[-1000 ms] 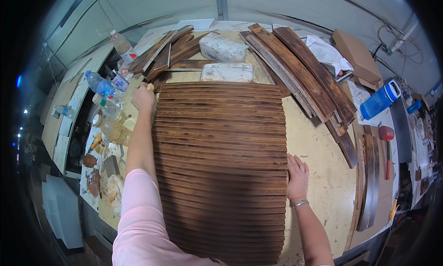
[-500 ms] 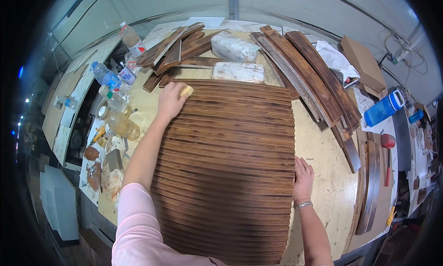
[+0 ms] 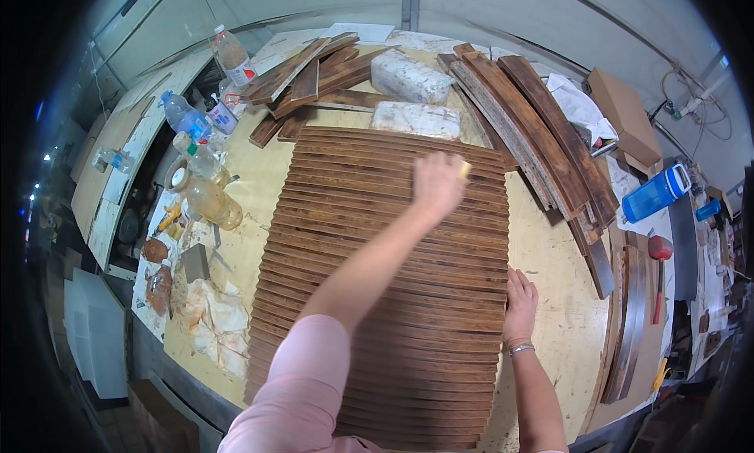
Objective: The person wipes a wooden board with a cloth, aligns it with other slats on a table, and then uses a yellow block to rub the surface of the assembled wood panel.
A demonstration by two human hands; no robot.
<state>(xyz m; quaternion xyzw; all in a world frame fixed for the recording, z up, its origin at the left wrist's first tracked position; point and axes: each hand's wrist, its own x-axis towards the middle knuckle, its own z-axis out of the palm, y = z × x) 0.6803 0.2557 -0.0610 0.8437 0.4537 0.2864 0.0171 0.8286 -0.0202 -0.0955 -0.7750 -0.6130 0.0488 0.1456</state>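
Observation:
A wide brown wooden panel [image 3: 440,304] with many parallel ridged slats lies before me. On its upper right part rests my left hand [image 3: 438,184], closed around a small yellow pad [image 3: 466,170]. Only one end of that pad shows past the fingers, so I cannot tell exactly what it is. Against the panel's right edge lies my right hand [image 3: 521,304], fingers stretched out along the side and holding nothing. A metal bracelet [image 3: 521,348] circles the right wrist.
Brown boards [image 3: 542,131] are piled at the back right, others [image 3: 306,80] at the back left. White wrapped blocks [image 3: 416,120] sit behind the panel. Bottles [image 3: 212,201] and a crumpled cloth [image 3: 216,327] line the left. At right are a blue bottle [image 3: 652,195] and red mallet [image 3: 660,249].
My left hand has swept rightward across the panel's far part with the yellow pad, from the far left corner. My right hand stays at the right edge.

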